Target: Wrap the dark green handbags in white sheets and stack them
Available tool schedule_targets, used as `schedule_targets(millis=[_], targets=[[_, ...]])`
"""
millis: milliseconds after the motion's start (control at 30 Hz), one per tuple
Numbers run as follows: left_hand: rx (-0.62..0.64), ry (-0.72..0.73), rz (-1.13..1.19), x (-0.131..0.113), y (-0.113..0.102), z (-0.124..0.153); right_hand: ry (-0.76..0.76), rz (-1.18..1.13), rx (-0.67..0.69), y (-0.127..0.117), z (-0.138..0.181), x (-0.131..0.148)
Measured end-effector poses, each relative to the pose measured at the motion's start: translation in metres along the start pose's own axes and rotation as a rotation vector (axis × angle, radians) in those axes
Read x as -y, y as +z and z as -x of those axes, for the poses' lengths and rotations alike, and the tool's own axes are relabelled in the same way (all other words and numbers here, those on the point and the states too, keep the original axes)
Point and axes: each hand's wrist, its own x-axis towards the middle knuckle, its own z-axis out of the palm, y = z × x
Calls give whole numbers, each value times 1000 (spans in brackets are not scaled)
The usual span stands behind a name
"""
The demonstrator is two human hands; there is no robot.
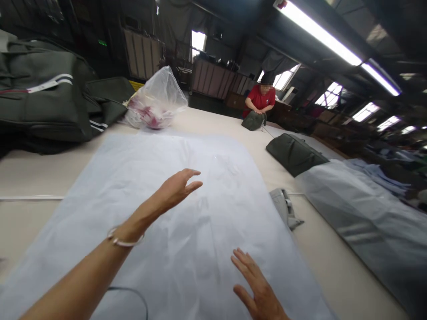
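left hand [176, 189]: wide open, holds nothing | right hand [256, 289]: flat, open, at 5 o'clock from left | pale sheet [200, 249]: lies under both hands

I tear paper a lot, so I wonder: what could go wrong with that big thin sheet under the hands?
The sheet looks thin and wrinkled, so a hard push from the right hand might crease or tear it. The bracelet by the left hand could snag it. The dark cord at its near edge might drag it askew.
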Motion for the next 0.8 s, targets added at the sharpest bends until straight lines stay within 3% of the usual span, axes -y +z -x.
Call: schedule_targets(millis=[100, 233, 333, 400, 567, 700, 800], targets=[[-11, 9, -81, -29, 37, 103, 68, -4, -22, 7, 55, 26], [25, -139, -274, -56, 123, 223, 136, 18, 44, 29, 105, 47], [94, -259, -423, -62, 173, 278, 240, 28, 49, 55, 122, 47], [143, -262, -482, -57, 187, 296, 291, 7, 13, 71, 126, 43], [200, -131, -453, -38, 174, 307, 305, 8, -137, 85, 122, 35], [146, -108, -337, -33, 141, 307, 298, -13, -191, 64, 110, 43], [82, 2, -157, -32, 111, 311, 240, -87, -247, 47, 92, 59]])
